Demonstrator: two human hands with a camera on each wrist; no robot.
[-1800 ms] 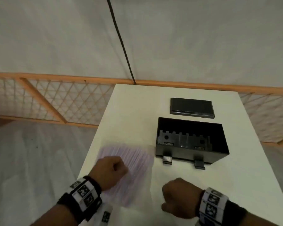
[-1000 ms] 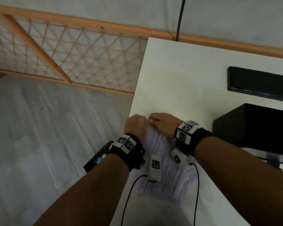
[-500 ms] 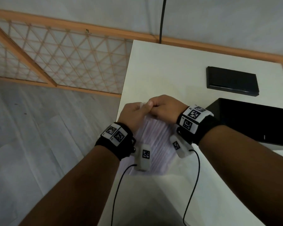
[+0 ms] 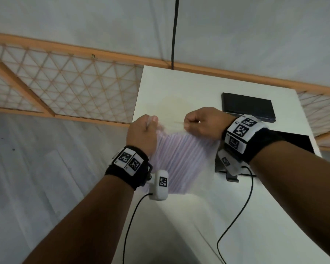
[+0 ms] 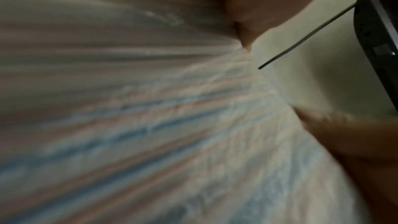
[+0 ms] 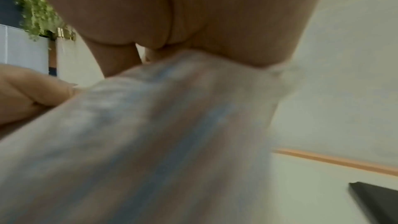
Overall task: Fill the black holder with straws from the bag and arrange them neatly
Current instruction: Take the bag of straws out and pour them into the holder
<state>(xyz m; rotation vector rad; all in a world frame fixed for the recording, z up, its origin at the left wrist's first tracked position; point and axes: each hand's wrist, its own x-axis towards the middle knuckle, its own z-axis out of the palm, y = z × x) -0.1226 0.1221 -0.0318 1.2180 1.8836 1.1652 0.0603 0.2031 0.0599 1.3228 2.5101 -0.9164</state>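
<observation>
A clear plastic bag of striped straws (image 4: 181,159) hangs above the white table (image 4: 179,88), held up by both hands. My left hand (image 4: 147,128) pinches the bag's top left corner and my right hand (image 4: 196,122) pinches its top right corner, with the top edge stretched between them. Both wrist views show the blurred bag of straws (image 5: 150,117) (image 6: 150,142) close up under the curled fingers. The black holder (image 4: 293,141) stands at the right, mostly hidden behind my right forearm. Its flat black lid (image 4: 248,107) lies farther back on the table.
The table's left edge runs just below my left hand, with grey floor beyond. A wooden lattice fence (image 4: 65,92) lines the back. Cables (image 4: 236,216) from the wrist cameras trail over the table's near part. A black cord (image 4: 174,31) hangs down the wall behind.
Both hands moved to the bag's top edge, lifted it off the table and have now pulled apart, stretching the top of the bag. The head view swung left, then back right.
</observation>
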